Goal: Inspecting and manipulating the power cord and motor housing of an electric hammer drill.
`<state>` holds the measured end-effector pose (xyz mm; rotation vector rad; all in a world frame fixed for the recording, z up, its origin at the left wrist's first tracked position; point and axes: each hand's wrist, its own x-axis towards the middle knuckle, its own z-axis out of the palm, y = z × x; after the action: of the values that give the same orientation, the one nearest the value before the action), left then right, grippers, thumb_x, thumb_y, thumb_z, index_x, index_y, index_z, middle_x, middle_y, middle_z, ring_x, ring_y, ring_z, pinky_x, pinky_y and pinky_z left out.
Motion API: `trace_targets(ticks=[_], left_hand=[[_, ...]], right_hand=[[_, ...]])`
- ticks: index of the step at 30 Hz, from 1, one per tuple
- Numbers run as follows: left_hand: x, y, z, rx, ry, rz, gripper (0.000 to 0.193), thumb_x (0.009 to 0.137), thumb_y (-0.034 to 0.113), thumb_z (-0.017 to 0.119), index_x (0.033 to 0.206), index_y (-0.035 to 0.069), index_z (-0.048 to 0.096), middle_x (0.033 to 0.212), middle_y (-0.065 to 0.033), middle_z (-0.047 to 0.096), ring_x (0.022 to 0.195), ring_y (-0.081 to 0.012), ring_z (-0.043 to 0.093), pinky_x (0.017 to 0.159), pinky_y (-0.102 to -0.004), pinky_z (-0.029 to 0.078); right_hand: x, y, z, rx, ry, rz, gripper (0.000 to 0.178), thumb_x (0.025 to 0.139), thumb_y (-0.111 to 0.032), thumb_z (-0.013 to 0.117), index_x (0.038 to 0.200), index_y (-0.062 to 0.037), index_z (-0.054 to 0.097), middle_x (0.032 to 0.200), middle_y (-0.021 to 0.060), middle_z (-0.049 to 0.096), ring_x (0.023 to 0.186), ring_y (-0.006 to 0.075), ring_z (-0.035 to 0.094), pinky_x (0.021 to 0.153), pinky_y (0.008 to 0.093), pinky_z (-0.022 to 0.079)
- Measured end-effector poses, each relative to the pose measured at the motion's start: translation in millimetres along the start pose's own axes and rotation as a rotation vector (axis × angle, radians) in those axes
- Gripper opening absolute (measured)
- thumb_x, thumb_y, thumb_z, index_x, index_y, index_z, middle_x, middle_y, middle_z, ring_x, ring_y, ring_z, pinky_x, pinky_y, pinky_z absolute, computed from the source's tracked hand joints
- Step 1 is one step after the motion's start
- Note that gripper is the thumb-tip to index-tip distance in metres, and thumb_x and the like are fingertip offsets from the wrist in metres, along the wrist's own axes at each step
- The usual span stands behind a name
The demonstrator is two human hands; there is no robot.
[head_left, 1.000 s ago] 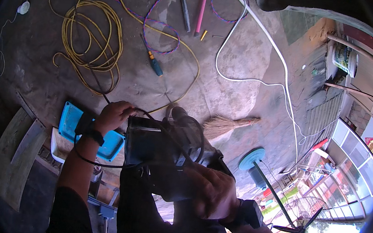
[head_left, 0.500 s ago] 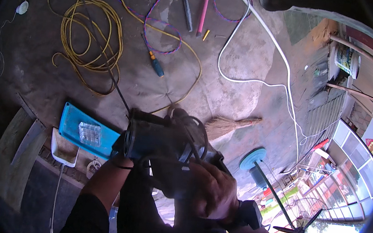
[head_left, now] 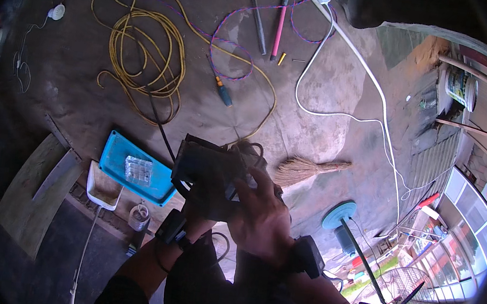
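Note:
A dark, box-shaped thing [head_left: 205, 163] with squared edges is held up in front of my body; its kind cannot be made out in the shadow. My left hand [head_left: 195, 223] grips it from below and the left, most of its fingers hidden behind it. Across its right side lies my right hand [head_left: 260, 222], fingers bent over the edge and gripping it. A dark cable [head_left: 257, 147] curves at its far right corner. Each wrist wears a black strapped device.
On the floor lie a coiled yellow hose [head_left: 145, 67], a screwdriver [head_left: 224, 93], a straw broom [head_left: 310, 169] and a white cable [head_left: 375, 88]. A blue tray [head_left: 116, 153] holding a clear container is at the left. A stand fan [head_left: 370, 278] is at the right.
The view has shifted, so the floor things sit further right and lower. My right hand's fingers have spread further over the dark thing, which is turned slightly.

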<state>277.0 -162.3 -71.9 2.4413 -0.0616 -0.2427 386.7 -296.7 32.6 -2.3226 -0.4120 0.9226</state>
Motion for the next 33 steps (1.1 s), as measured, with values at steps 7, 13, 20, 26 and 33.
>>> trace_targets(ticks=[7, 13, 20, 26, 33], left_hand=[[-17.4, 9.6, -38.1, -0.217, -0.194, -0.386, 0.047, 0.088, 0.012, 0.062, 0.132, 0.000, 0.049, 0.109, -0.0238, 0.060, 0.093, -0.0411, 0.060, 0.077, -0.0479, 0.049], [-43.8, 14.8, -84.8, 0.347, -0.442, -0.121, 0.010, 0.086, 0.010, 0.056, 0.078, 0.008, 0.061, 0.070, -0.0115, 0.065, 0.064, -0.0281, 0.066, 0.057, -0.0390, 0.047], [-14.3, 59.6, -160.6, 0.384, -0.634, -0.029, 0.004, 0.082, 0.010, 0.058, 0.079, 0.009, 0.061, 0.066, -0.0067, 0.063, 0.062, -0.0257, 0.065, 0.059, -0.0391, 0.048], [34.8, 85.7, -213.1, 0.341, -0.798, 0.194, 0.009, 0.085, 0.014, 0.059, 0.088, 0.006, 0.062, 0.072, -0.0083, 0.063, 0.066, -0.0237, 0.065, 0.062, -0.0411, 0.048], [97.7, 87.1, -223.1, 0.469, -0.575, 0.515, 0.018, 0.082, 0.013, 0.059, 0.099, 0.006, 0.059, 0.081, -0.0057, 0.063, 0.080, -0.0216, 0.064, 0.077, -0.0368, 0.046]], right_hand=[[6.3, -8.6, 13.2, -0.066, 0.068, -0.073, 0.046, 0.075, -0.010, 0.063, 0.121, -0.0068, 0.059, 0.123, 0.0159, 0.058, 0.105, 0.0327, 0.063, 0.065, 0.0384, 0.060], [13.9, -18.3, 18.5, -0.064, 0.058, -0.062, 0.044, 0.077, -0.012, 0.064, 0.120, -0.0017, 0.059, 0.119, 0.0173, 0.059, 0.106, 0.0311, 0.061, 0.063, 0.0381, 0.060], [16.9, -14.5, 19.4, 0.000, 0.110, -0.098, 0.032, 0.089, -0.026, 0.058, 0.109, -0.0008, 0.058, 0.112, 0.0258, 0.056, 0.090, 0.0413, 0.065, 0.073, 0.0467, 0.057], [20.2, -4.4, 18.7, -0.068, 0.029, -0.238, 0.026, 0.091, -0.022, 0.056, 0.106, -0.0008, 0.057, 0.108, 0.0249, 0.058, 0.085, 0.0406, 0.064, 0.073, 0.0470, 0.057], [7.7, -17.9, 5.4, 0.065, -0.101, -0.169, 0.067, 0.081, -0.032, 0.066, 0.137, -0.0018, 0.045, 0.138, 0.0316, 0.044, 0.102, 0.0464, 0.064, 0.085, 0.0470, 0.056]])
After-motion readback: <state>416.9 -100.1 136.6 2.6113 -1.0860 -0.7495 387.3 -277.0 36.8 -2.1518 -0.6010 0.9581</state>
